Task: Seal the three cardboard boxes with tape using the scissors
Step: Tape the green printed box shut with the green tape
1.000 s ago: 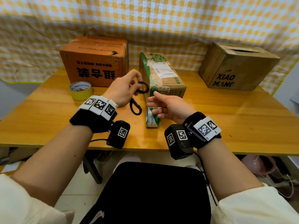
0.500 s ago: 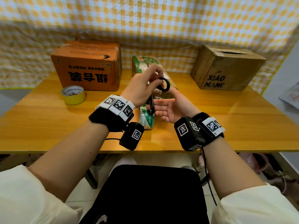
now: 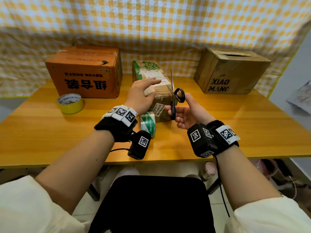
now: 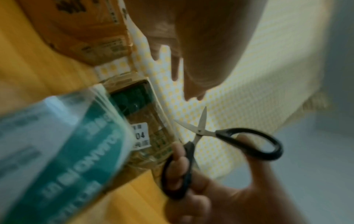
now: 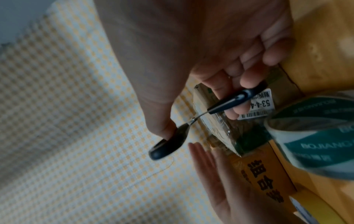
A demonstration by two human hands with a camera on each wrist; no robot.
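Note:
Three cardboard boxes stand at the back of the table: an orange box [image 3: 84, 73], a small brown box with green print [image 3: 151, 73] and a brown box marked XIAO MANG [image 3: 230, 73]. My right hand [image 3: 176, 106] holds the black-handled scissors [image 3: 175, 98] upright in front of the small box, thumb in one loop and fingers in the other, blades apart [image 4: 199, 124]. My left hand [image 3: 154, 88] hovers over the small box with straight fingers and holds nothing. A green-and-white tape roll [image 3: 147, 122] stands on edge against the small box's front.
A yellow tape roll [image 3: 70, 103] lies flat in front of the orange box. A checked yellow cloth [image 3: 168, 22] hangs behind the boxes. The wooden table [image 3: 244, 128] shows bare surface at front left and front right.
The scissors passed from my left hand to my right. The left hand let go, opened and moved over the small box. The blades now point up and stand apart.

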